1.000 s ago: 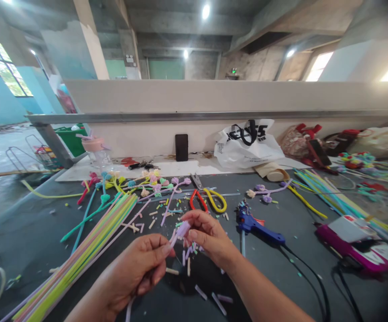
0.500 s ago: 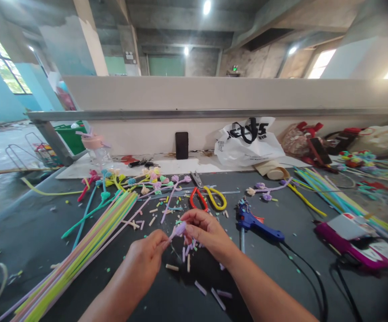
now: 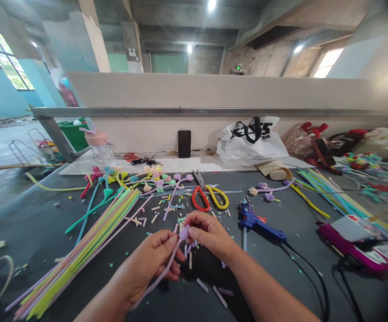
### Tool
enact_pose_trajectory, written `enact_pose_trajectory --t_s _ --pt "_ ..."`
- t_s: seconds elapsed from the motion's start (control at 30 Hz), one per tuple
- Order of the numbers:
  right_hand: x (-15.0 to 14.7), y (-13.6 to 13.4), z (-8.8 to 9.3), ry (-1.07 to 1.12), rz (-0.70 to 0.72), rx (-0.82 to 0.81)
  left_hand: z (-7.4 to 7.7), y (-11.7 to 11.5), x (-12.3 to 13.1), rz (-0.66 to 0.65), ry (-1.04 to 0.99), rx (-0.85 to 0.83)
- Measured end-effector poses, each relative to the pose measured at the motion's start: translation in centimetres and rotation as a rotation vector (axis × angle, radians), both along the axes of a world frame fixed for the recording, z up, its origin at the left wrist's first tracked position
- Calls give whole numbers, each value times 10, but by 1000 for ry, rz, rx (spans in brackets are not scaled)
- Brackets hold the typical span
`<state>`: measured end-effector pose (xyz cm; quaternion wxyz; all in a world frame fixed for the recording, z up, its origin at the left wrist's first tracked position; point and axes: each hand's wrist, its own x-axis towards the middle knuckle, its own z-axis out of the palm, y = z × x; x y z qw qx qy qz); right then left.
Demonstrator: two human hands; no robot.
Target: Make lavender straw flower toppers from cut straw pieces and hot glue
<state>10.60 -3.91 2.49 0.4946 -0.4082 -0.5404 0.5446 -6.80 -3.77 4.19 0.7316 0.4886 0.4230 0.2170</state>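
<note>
My left hand point(image 3: 150, 264) pinches a thin lilac straw point(image 3: 162, 273) that runs down past my wrist. My right hand point(image 3: 207, 232) is closed on the straw's upper end point(image 3: 183, 232), where the lilac tip is folded into a small knot. Both hands hover just above the dark table point(image 3: 33, 232), over several short cut straw pieces point(image 3: 200, 284).
A bundle of long pastel straws point(image 3: 90, 246) lies at the left. Scissors with red and yellow handles point(image 3: 210, 199), a blue glue gun point(image 3: 259, 223) with its cord, finished straw flowers point(image 3: 153, 179), a white plastic bag point(image 3: 250, 138), a black phone point(image 3: 184, 144) and a magenta box point(image 3: 355, 241) surround my hands.
My left hand has slid up the straw toward the right hand and now shows the straw's long tail running down past the wrist. The view has shifted slightly.
</note>
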Motion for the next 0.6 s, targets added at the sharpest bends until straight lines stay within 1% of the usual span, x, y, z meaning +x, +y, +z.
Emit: enact_pose_trajectory --t_s 0.1,0.23,0.4,0.6 --pt "-1 -1 1 -22 16 7 -3 0 1 -15 -74 -53" --pt "-1 -1 0 -66 26 15 -8 0 4 6 -87 -66" --pt "-2 0 -4 -115 45 27 -10 1 7 3 -106 -82" --pt "0 -2 -6 -222 67 66 -16 3 3 -7 -184 -174"
